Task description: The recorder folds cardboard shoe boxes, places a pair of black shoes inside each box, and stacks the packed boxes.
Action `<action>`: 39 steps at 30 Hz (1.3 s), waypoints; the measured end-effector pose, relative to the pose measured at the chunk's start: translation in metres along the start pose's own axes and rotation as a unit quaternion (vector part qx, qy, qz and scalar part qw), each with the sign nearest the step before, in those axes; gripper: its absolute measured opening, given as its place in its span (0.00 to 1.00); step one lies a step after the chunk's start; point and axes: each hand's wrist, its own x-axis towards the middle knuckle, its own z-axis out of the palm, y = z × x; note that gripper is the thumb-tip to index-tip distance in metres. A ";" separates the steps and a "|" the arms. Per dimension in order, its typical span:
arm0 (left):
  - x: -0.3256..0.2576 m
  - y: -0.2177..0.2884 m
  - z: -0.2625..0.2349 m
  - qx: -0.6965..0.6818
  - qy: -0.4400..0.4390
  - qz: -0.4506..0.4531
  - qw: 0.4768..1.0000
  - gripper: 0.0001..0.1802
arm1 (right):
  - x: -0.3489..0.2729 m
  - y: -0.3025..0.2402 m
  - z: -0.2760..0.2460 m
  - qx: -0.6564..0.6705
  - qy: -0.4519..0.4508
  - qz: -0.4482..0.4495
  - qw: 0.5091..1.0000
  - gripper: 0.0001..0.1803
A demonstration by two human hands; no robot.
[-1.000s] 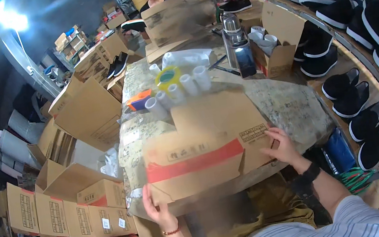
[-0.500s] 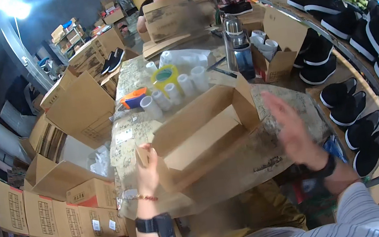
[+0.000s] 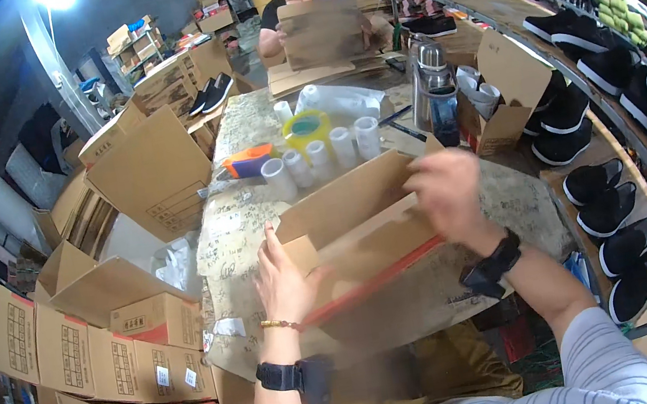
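Note:
A brown cardboard box (image 3: 358,234) with a red stripe lies on the marbled table (image 3: 231,233) in front of me, its flaps partly folded up. My left hand (image 3: 285,280) is pressed flat against the box's left end flap. Over the right side of the box, my right hand (image 3: 445,191) is blurred and rests on the top flap. Each of my wrists carries a dark watch.
Behind the box stand several white tape rolls (image 3: 322,156), a yellow tape roll (image 3: 306,127), an orange tape dispenser (image 3: 248,161) and a metal flask (image 3: 430,88). Another person (image 3: 290,4) folds cardboard at the far end. Cartons (image 3: 104,364) are stacked at left; black shoes (image 3: 612,156) line the shelves at right.
The flat box has been opened up and turned on the table. My left hand went from the near edge to the left flap; my right hand moved onto the top.

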 end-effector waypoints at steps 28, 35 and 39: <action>-0.005 0.019 0.035 0.164 -0.024 0.150 0.975 0.30 | -0.150 0.095 -0.145 -0.020 -0.087 0.429 0.899 0.07; -0.007 0.021 0.033 0.135 -0.021 0.144 0.980 0.32 | -0.184 0.209 -0.255 -0.422 -0.023 0.539 0.729 0.27; -0.012 0.019 0.035 0.131 0.026 0.166 0.977 0.31 | -0.194 0.218 -0.236 -0.061 0.098 0.627 0.770 0.29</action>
